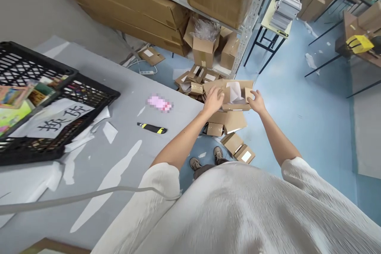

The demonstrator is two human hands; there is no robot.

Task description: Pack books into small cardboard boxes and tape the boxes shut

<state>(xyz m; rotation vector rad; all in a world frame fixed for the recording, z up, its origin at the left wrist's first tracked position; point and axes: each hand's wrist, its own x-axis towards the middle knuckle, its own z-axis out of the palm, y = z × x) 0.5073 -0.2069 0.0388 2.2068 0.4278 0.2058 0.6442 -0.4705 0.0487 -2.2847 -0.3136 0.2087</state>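
An opened cardboard box (237, 106) with white paper (235, 92) inside is held between my two hands, above a pile of flattened and opened boxes (214, 129). My left hand (213, 100) grips the box's left side, its fingers over the flap. At the right end my right hand (256, 101) pinches the side flap between thumb and fingers. On the grey table to the left lie a black and yellow utility knife (151, 127) and a blurred pink item (160, 103).
A black crate (97, 87) with books and a handwritten paper sign (55, 121) stands on the table (127, 178) at left. Shelving (248, 24) with large cartons is ahead. A small table (275, 20) holds stacked papers. A grey cable (89, 195) crosses the near table.
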